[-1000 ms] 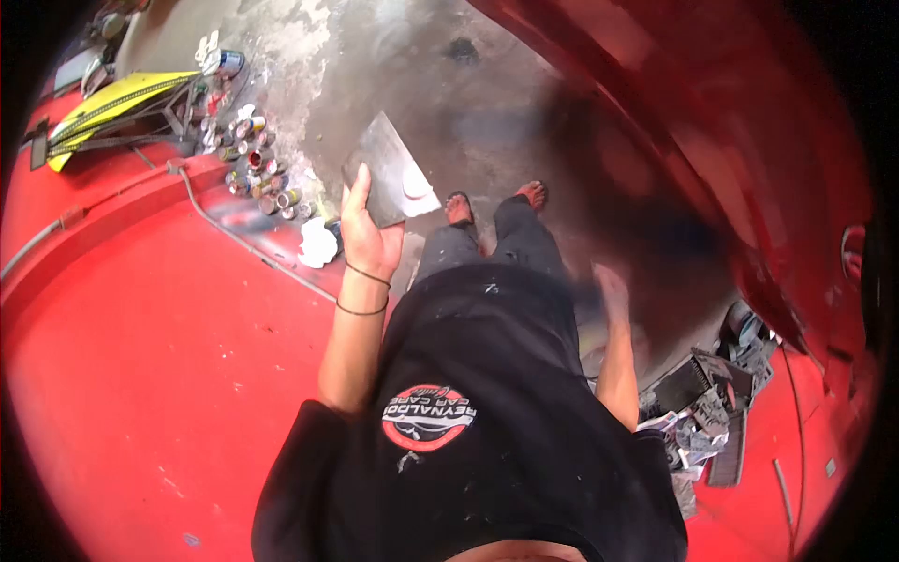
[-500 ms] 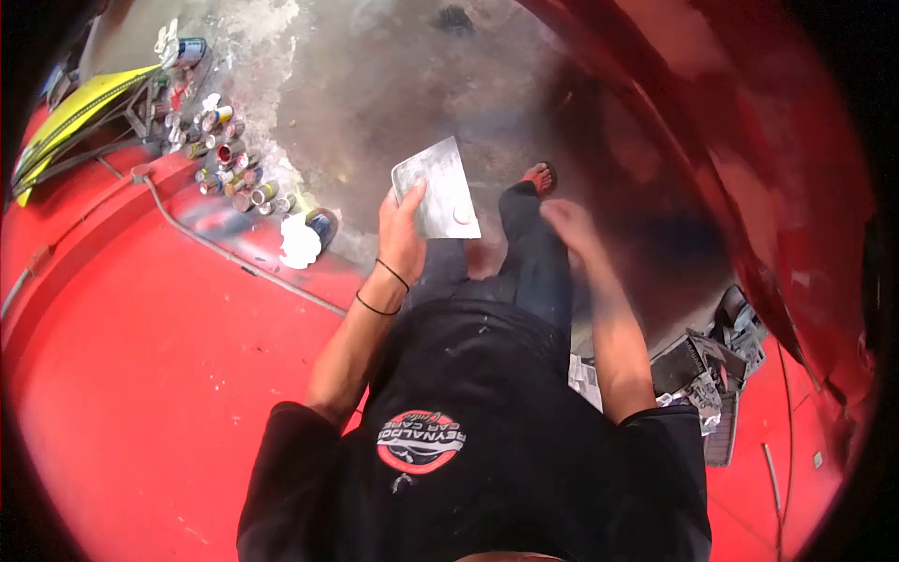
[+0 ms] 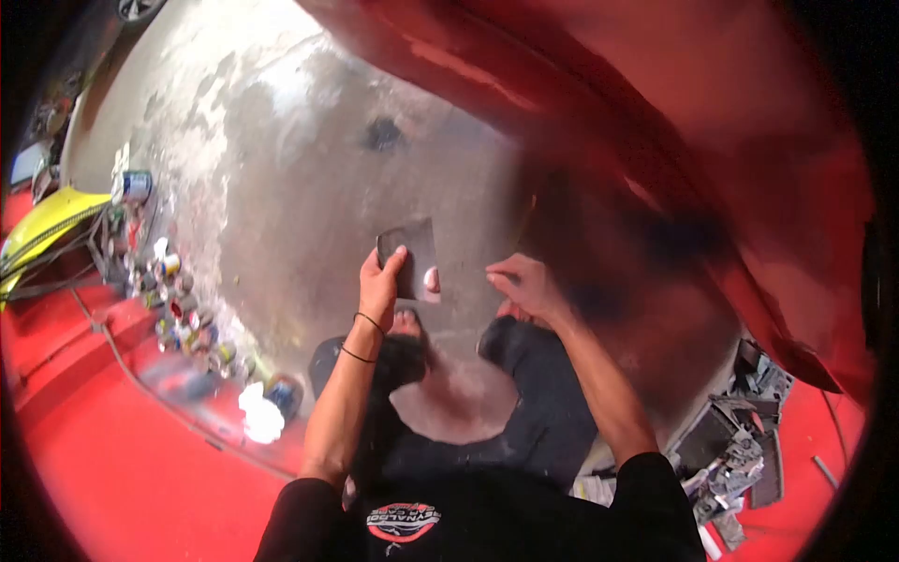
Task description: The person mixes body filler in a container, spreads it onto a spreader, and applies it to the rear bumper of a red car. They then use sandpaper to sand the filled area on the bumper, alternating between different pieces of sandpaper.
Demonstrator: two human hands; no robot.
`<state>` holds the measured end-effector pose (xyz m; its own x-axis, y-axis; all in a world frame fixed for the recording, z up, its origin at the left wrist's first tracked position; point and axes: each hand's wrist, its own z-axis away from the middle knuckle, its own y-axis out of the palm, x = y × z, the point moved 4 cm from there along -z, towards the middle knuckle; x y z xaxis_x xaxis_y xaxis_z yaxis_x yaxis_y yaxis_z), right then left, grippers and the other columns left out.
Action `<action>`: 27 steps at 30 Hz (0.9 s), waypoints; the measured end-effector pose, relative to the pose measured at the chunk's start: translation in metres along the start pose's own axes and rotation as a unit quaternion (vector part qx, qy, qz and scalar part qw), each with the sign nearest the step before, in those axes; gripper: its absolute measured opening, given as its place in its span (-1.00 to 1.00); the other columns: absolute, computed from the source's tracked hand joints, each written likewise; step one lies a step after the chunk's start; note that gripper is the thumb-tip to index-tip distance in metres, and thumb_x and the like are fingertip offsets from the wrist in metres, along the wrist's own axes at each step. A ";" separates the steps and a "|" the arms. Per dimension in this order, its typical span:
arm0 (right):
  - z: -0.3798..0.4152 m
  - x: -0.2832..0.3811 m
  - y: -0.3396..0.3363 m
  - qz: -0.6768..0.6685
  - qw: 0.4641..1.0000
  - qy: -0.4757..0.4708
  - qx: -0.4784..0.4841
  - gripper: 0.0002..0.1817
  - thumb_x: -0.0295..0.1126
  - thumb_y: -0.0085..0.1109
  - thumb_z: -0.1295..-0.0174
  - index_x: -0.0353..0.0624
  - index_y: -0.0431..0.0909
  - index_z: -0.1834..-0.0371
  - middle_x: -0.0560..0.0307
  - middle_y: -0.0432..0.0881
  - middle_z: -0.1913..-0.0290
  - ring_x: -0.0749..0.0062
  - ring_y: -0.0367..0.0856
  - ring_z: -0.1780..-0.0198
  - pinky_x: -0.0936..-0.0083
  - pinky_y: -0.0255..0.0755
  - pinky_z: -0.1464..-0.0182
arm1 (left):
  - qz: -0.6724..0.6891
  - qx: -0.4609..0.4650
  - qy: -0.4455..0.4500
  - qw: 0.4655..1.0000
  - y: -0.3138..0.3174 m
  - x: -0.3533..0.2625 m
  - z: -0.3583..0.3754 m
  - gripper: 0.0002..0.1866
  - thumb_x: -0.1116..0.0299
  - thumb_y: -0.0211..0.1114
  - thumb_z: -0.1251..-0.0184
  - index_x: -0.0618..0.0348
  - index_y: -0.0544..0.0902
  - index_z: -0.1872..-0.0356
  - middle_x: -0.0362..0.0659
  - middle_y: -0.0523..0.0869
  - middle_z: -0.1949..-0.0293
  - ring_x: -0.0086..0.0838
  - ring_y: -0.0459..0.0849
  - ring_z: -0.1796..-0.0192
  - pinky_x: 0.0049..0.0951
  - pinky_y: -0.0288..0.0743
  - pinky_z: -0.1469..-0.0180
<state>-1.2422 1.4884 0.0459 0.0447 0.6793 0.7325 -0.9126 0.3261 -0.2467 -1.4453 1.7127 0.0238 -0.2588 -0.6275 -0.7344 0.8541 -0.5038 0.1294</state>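
My left hand [image 3: 379,286] holds a thin flat metal plate [image 3: 415,253] by its left edge, thumb on top. The plate looks dark and reflective, and a small pale pinkish dab [image 3: 432,280] lies near its lower right corner. Right of the plate and apart from it, my right hand [image 3: 530,287] has thumb and forefinger pinched together. Whatever those fingers hold, if anything, is too small to make out. Both hands are above the floor, in front of my bent knees.
A red car body panel [image 3: 599,122] curves along the upper right. Several paint cans [image 3: 183,309] line the left, by a yellow panel [image 3: 51,225] and a red ledge [image 3: 150,431]. Crumpled paper and trays [image 3: 735,450] lie at lower right. Stained concrete floor [image 3: 300,187] stretches ahead.
I have sunk into a crouch, with knees now bent and apart. The plate has tilted and looks darker. My right hand has come into a pinch to the plate's right.
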 end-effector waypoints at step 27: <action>0.081 -0.001 -0.022 0.408 0.886 -0.218 -0.035 -0.54 0.15 0.43 -0.43 0.13 0.90 -0.19 0.10 0.80 -0.22 0.05 0.72 -0.32 -0.13 0.55 -0.40 | -0.313 0.529 0.127 0.778 0.210 0.159 -0.104 -0.50 0.26 0.46 -0.54 0.09 0.71 -0.44 -0.13 0.83 -0.26 -0.40 0.75 -0.29 -0.28 0.63 -0.39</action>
<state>-1.2554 1.4274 0.1021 -0.7929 0.3946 0.4643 -0.5415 -0.1069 -0.8339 -1.2601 1.5684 -0.1354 -0.2617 0.0072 -0.9651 -0.2883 -0.9549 0.0711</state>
